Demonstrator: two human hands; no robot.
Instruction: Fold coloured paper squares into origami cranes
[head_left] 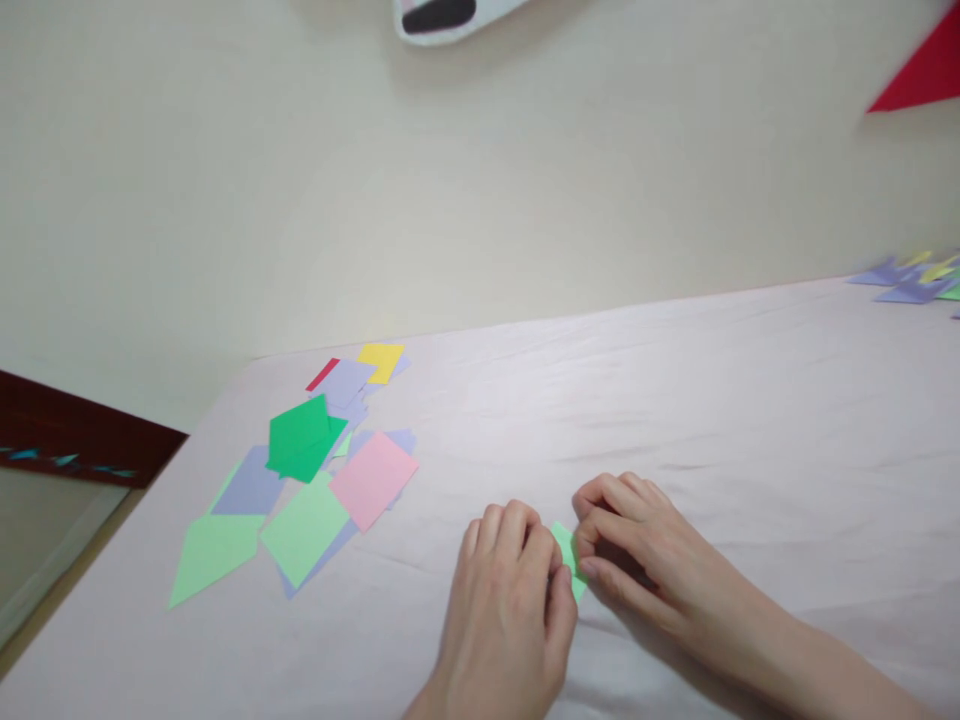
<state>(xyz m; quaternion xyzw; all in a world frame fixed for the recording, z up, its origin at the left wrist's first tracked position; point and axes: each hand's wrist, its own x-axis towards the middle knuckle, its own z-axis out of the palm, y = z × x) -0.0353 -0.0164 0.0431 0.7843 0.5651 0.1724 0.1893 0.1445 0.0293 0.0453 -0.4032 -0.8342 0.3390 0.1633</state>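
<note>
A small light green folded paper [568, 556] lies on the pale pink tablecloth [675, 400] near the front edge. My left hand [510, 590] presses on its left side with the fingers curled down. My right hand [630, 545] pinches its right side with curled fingers. Most of the paper is hidden under both hands.
A loose pile of coloured paper squares lies at the left: dark green [304, 440], pink [373, 479], light green [304, 532], lilac [250, 485], yellow [381, 360]. Folded lilac and yellow pieces [911, 280] sit at the far right edge. A red paper [922, 75] hangs at the top right.
</note>
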